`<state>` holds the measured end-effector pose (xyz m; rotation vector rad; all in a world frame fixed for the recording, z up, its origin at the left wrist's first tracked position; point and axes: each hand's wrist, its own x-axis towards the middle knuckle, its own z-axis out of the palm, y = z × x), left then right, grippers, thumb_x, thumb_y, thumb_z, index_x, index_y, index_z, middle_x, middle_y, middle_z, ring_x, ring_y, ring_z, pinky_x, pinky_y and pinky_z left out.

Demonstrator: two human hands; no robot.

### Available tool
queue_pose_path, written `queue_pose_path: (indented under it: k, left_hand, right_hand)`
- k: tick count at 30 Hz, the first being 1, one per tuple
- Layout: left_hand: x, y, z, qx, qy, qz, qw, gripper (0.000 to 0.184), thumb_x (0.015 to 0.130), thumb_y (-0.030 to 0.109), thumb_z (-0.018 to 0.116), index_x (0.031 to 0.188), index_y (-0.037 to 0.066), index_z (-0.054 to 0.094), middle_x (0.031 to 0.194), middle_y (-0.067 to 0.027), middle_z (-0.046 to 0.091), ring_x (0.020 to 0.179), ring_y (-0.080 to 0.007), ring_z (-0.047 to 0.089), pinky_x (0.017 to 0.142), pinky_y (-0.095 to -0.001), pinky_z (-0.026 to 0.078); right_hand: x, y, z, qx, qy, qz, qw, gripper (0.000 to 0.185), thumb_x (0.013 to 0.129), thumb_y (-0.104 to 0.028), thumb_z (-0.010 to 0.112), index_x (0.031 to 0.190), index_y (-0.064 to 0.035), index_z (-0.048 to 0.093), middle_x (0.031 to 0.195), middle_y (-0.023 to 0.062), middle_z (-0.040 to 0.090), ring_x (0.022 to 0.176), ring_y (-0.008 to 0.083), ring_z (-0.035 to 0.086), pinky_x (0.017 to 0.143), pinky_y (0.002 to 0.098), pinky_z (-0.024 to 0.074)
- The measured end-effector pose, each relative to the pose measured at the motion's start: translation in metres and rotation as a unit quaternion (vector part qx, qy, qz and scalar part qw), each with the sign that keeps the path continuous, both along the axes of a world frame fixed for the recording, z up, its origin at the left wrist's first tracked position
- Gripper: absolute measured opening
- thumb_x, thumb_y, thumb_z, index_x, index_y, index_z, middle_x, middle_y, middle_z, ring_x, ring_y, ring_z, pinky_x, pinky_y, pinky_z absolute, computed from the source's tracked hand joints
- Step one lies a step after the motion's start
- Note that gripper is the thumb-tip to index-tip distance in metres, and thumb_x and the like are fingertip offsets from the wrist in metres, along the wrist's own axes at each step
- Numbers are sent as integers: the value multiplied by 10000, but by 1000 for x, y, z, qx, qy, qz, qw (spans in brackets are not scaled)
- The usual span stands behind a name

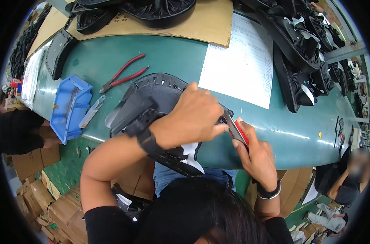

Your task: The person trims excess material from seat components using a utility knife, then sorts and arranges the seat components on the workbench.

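Observation:
A black padded piece [162, 96] with staples along its rim lies across the near edge of the green table, partly hidden by my left forearm. My left hand [197, 116] is closed over its right side, and the fingertips are mostly hidden. A black strap [147, 142] circles my left wrist. My right hand [256, 154] grips a utility knife [235, 129] with a grey metal body and a red ribbed side. The knife's front end points toward the padded piece's right corner, close to my left thumb. Whether the blade touches the piece cannot be seen.
Red-handled cutting pliers [126, 74] lie beyond the piece, left of a printed sheet [240, 65]. A blue bin [67, 110] stands at left beside a clear-handled cutter [92, 112]. Black padded pieces are stacked at back [160, 14] and right [292, 81]. Other people sit at both sides.

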<state>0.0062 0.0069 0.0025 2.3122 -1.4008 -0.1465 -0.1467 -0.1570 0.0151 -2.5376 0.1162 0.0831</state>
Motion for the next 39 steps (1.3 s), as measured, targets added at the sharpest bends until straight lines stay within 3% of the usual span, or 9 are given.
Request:
queue_pose_path:
  k: [7, 10, 15, 16, 18, 19, 22, 33, 39]
  left_hand:
    - [21, 0, -2, -257, 418, 42, 870, 346, 844, 211, 652, 570, 65, 501, 591, -6, 449, 608, -132, 437, 641, -290, 292]
    - [31, 5, 0, -374, 571, 72, 727, 318, 869, 206, 641, 625, 60, 497, 666, -5, 460, 651, -105, 450, 635, -262, 327]
    - [36, 16, 29, -521, 645, 16, 559, 202, 928, 232, 599, 916, 35, 554, 998, -88, 557, 716, -115, 557, 630, -239, 489]
    - [49, 26, 28, -419, 680, -82, 597, 176, 933, 217, 597, 948, 42, 596, 1000, -67, 613, 688, -130, 596, 563, -228, 477]
    - [38, 33, 44, -145, 372, -28, 916, 142, 906, 189, 628, 962, 59, 635, 971, -72, 654, 577, -165, 573, 554, -269, 469]
    - [30, 40, 39, -98, 153, -62, 981, 139, 838, 176, 679, 934, 77, 662, 830, -52, 628, 618, -213, 560, 558, -316, 446]
    - [18, 48, 18, -36, -97, -127, 986, 153, 668, 167, 731, 767, 108, 631, 709, -26, 501, 720, -242, 514, 597, -367, 389]
    - [24, 42, -10, -261, -206, -42, 942, 216, 566, 270, 708, 601, 124, 553, 685, 9, 418, 763, -187, 461, 649, -340, 364]
    - [37, 52, -18, -134, 20, 88, 987, 353, 935, 217, 544, 718, -36, 659, 1165, -154, 607, 974, -363, 570, 862, -444, 450]
  right_hand:
    - [3, 33, -1, 347, 208, -105, 908, 510, 963, -219, 527, 1420, -116, 326, 654, 90, 578, 449, 171, 566, 450, 311, 467]
    - [3, 25, 14, 311, 343, -33, 886, 506, 957, -231, 544, 1417, -143, 352, 723, 126, 625, 503, 251, 614, 507, 362, 494]
    - [-18, 1, 2, 151, 144, 133, 969, 496, 907, -266, 610, 1373, -196, 455, 884, 153, 675, 674, 370, 637, 634, 459, 497]
    - [-11, -4, 8, 150, 144, 133, 969, 496, 907, -266, 610, 1373, -196, 455, 884, 153, 675, 674, 370, 637, 634, 459, 497]
    - [14, -14, 26, -21, 185, 178, 966, 506, 892, -259, 621, 1371, -211, 465, 757, 106, 668, 616, 348, 627, 576, 435, 476]
    - [18, -17, 24, -30, 105, 197, 974, 499, 889, -260, 617, 1366, -218, 476, 629, 68, 622, 553, 324, 606, 526, 414, 445]
    - [33, -20, 35, -90, 101, 205, 969, 495, 892, -262, 613, 1365, -218, 476, 593, 71, 596, 531, 313, 595, 518, 413, 436]
    - [-35, 36, 20, -89, 28, 56, 994, 584, 838, -185, 679, 1374, -95, 463, 680, 135, 621, 564, 348, 593, 528, 429, 452]
    - [-35, 25, 19, -135, -39, 54, 989, 590, 822, -182, 694, 1370, -143, 481, 691, 120, 602, 572, 343, 589, 505, 413, 440]
